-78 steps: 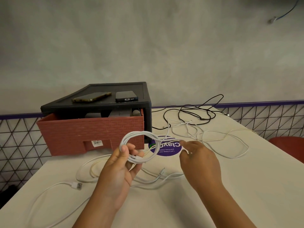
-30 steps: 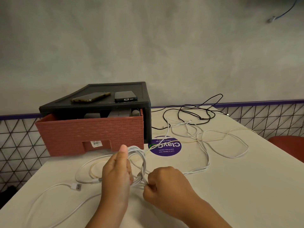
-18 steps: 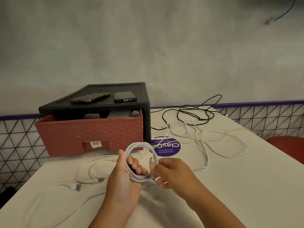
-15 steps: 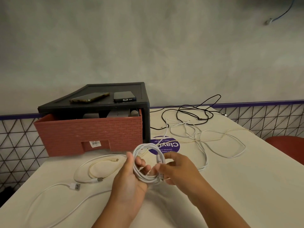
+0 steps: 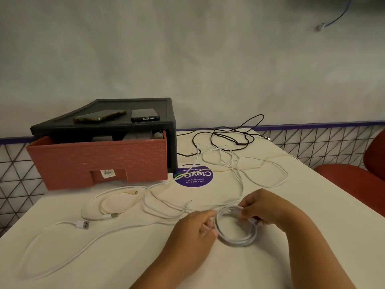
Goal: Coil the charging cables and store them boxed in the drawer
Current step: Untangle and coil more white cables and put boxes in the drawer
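Left hand (image 5: 193, 228) pinching round white cable coil (image 5: 237, 241) at its 9 o'clock, right hand (image 5: 264, 207) gripping it at 1 o'clock, coil lying on smooth table (image 5: 312, 247), brick-textured red drawer (image 5: 98, 163) open at 10 o'clock.

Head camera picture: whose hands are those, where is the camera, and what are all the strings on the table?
The camera sits on a person's head and looks down, so you see that person's own two hands, not a machine. The left hand and the right hand both hold a white charging cable wound into a round coil. On the white table lie more loose white cables and a tangled black cable, plus a round purple sticker. At the back stands a black plastic case with a brick-patterned red drawer pulled partly out. On top lie a phone in a gold-speckled cover and a dark phone.
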### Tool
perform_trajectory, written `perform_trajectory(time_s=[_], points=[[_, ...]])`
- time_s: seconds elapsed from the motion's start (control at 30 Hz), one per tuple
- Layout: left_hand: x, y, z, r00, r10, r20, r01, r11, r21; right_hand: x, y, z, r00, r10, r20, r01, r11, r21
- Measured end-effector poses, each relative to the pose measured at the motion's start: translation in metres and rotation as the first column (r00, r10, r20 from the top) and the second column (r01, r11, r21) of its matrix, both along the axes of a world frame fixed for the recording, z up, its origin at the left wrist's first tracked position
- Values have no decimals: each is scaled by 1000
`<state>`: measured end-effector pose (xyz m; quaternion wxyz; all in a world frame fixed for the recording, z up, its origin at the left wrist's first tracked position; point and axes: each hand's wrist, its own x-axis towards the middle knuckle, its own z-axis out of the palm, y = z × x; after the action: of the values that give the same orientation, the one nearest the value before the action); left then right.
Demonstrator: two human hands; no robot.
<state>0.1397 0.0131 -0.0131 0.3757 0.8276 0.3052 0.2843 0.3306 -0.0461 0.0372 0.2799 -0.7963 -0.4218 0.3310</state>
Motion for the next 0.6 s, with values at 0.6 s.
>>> perform_trajectory(time_s=[0.6], points=[[-6,-20,0,798,-48,-600,283,910,302,-23,-23,-51,829,131,544,-181,983,39]])
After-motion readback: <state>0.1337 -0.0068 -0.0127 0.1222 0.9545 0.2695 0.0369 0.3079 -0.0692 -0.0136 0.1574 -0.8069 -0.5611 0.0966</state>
